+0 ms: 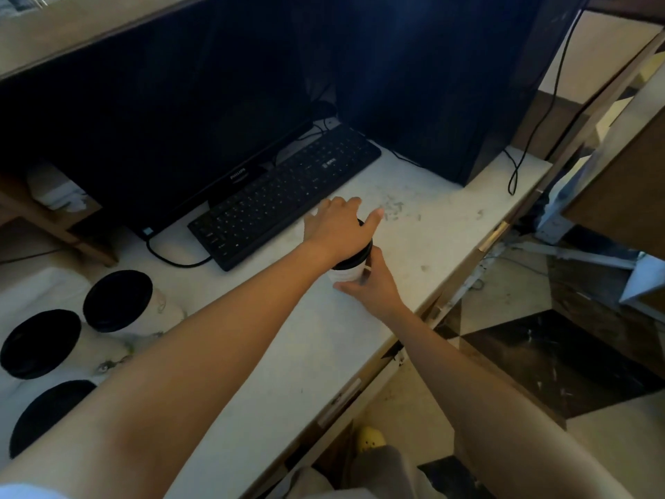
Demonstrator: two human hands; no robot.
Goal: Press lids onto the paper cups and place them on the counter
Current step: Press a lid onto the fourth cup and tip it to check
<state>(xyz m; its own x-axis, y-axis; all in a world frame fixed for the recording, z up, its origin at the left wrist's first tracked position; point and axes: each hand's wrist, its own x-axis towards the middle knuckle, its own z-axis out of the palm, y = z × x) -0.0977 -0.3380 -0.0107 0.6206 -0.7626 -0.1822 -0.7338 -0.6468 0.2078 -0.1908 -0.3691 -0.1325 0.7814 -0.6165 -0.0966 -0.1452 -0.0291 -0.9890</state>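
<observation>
Cup: white paper, upright on the worktop, mid-scene, just near of the keyboard.
Lid: black, on the cup's rim, mostly hidden under the palm.
Left hand: flat on the lid, fingers spread and straight, likely bearing down to seat it.
Right hand: wrapped round the cup's wall from the right, apparently steadying it against the push.
Lidded cups: three, grouped at the near left, seemingly finished and set aside.
</observation>
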